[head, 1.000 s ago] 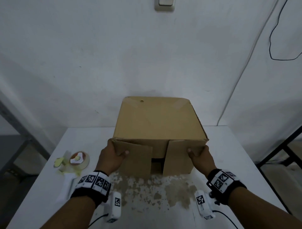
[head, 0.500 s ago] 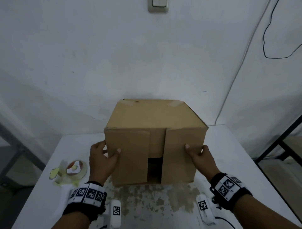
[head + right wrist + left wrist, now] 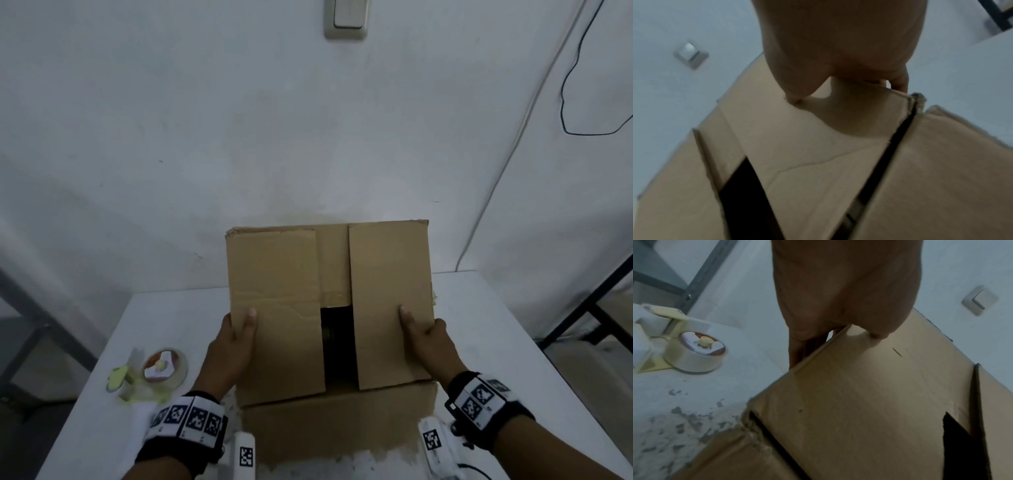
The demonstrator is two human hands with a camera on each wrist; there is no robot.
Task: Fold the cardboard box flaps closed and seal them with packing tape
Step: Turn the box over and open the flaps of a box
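Between left hand (image 3: 233,346) and right hand (image 3: 430,342), the cardboard box (image 3: 329,308), both hands gripping its sides.

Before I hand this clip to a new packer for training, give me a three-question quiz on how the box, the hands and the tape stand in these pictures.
1. True or false: the two side flaps on the cardboard box meet with no gap.
2. Where does the tape dispenser lie? A) on the box B) on the table, beyond the left hand C) in the right hand
3. Fill in: each hand holds the box with its ____ on top of a flap.

Key
1. False: a dark opening shows between them.
2. B
3. thumb
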